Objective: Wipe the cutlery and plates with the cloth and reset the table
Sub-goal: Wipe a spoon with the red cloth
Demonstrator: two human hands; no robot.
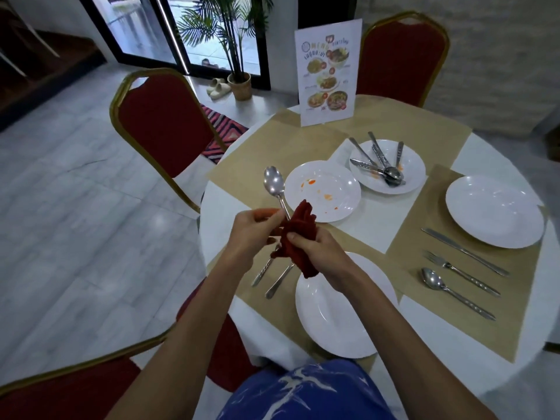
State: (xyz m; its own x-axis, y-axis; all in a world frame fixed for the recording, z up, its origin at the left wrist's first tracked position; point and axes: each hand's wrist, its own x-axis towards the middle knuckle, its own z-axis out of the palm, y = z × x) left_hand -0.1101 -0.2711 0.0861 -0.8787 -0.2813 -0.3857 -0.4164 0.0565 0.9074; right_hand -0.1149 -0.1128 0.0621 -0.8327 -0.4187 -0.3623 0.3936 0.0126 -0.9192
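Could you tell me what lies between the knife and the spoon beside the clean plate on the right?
A fork lies between the knife and the spoon, touching neither; the head view shows it.

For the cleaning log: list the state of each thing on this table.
Spoon: lifted, pinched by left hand, handle in cloth.
Cloth: bunched, gripped by right hand.
Middle plate: orange smears.
Far plate: smeared, heaped with cutlery.
Right plate: clean, set with knife, fork, second spoon.
Near plate: clean, two utensils beside it.
Menu: upright.
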